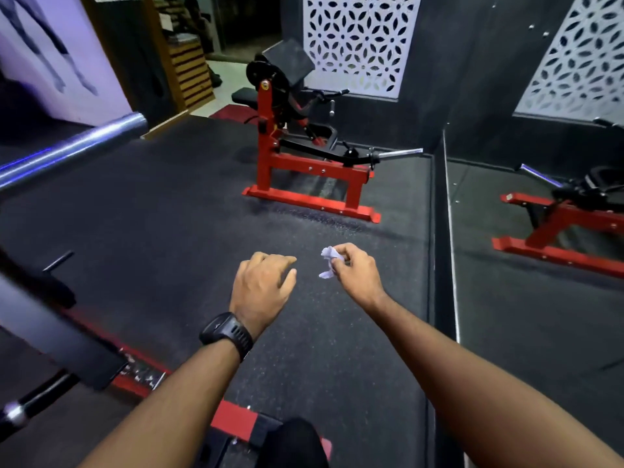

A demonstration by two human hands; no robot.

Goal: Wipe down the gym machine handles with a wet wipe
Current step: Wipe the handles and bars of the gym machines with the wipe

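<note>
In right grip (355, 272), crumpled wet wipe (329, 257)

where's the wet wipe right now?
In the head view, right of centre: the wet wipe is crumpled and pinched in the right hand, held above the black floor mat, beside the empty left hand.

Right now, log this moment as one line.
right hand: pinches crumpled wet wipe | left hand: free, fingers relaxed | red machine: ahead, untouched
</note>
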